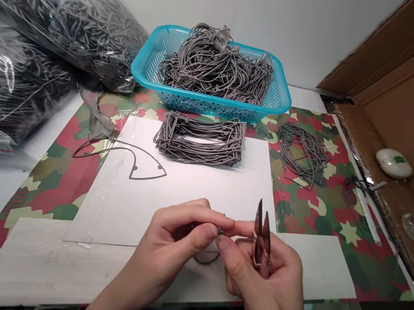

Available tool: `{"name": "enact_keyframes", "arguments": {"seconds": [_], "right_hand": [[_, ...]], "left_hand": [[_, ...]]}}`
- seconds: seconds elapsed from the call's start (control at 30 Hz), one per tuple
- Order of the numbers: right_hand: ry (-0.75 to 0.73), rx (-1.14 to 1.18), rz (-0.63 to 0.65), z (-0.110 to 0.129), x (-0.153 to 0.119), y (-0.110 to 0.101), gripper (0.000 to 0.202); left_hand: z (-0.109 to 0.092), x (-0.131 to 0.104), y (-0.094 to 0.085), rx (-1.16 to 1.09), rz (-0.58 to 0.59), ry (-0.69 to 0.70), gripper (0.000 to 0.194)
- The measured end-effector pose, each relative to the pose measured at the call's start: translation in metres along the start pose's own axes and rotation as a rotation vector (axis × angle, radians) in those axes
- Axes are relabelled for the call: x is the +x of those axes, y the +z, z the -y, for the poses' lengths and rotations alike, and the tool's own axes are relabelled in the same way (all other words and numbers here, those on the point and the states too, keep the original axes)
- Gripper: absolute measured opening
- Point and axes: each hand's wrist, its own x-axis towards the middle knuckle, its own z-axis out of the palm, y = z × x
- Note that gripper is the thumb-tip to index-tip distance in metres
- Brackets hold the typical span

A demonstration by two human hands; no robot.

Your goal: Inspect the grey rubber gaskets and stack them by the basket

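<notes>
One basket [209,105] of grey loops [210,69]

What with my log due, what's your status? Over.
Left hand pinching grey piece, mostly hidden. Right hand meeting it, holding open snips. Grey stack clear of hands.

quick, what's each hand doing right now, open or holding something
Left hand: closed, pinching a thin gray piece, mostly hidden by the fingers.
Right hand: closed around scissors, blades up and parted, fingertips at the same piece.
</notes>
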Motion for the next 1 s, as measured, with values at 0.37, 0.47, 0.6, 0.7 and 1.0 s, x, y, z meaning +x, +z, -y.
{"name": "enact_keyframes", "arguments": {"seconds": [0.37, 0.47, 0.6, 0.7, 1.0], "right_hand": [[-0.038, 0.034, 0.000, 0.002, 0.004, -0.003, 0.029], [-0.037, 0.043, -0.031, 0.002, 0.003, -0.006, 0.033], [-0.105, -0.027, -0.066, -0.003, -0.002, -0.010, 0.045], [-0.240, -0.152, -0.070, -0.012, -0.007, -0.012, 0.044], [-0.794, -0.746, -0.307, -0.017, -0.009, -0.020, 0.010]], "left_hand": [[-0.005, -0.004, 0.005, 0.052, -0.100, -0.027, 0.021], [-0.003, -0.004, 0.005, -0.011, -0.098, -0.104, 0.030], [-0.002, -0.002, 0.004, -0.096, -0.099, -0.149, 0.032], [-0.001, -0.002, 0.004, -0.142, -0.091, -0.157, 0.030], [-0.002, -0.004, 0.004, -0.199, -0.083, -0.128, 0.027]]}}
